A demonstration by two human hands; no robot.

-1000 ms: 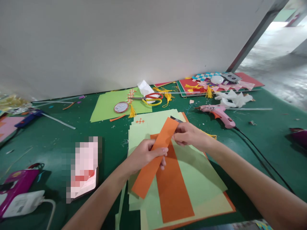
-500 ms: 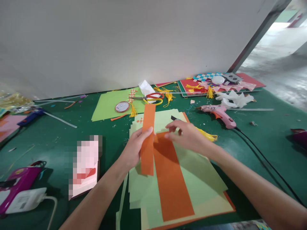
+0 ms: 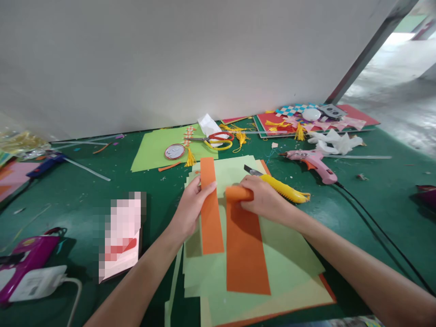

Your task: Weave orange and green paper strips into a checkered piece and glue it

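Note:
My left hand (image 3: 190, 206) grips a narrow orange strip (image 3: 211, 222) between thumb and fingers, over the left side of a stack of pale green sheets (image 3: 289, 250). My right hand (image 3: 264, 197) pinches the top end of a wider orange strip (image 3: 247, 254), which curls over near the fingertips. That strip's lower part extends over the green sheets toward me. A yellow cutter (image 3: 288, 188) with its blade out lies just beyond my right hand.
A pink glue gun (image 3: 311, 162) and its cord are at the right. Behind the stack are scissors (image 3: 220, 141), a round tin (image 3: 175, 151) and yellow tassels. At the left lie a pink blurred object (image 3: 124, 240), a purple tool (image 3: 32, 259) and a blue glue gun (image 3: 46, 165).
My right hand has taken hold of the wide strip, whose top end is now curled and lifted. The narrow strip has shifted slightly down and tilted. More of the yellow cutter shows.

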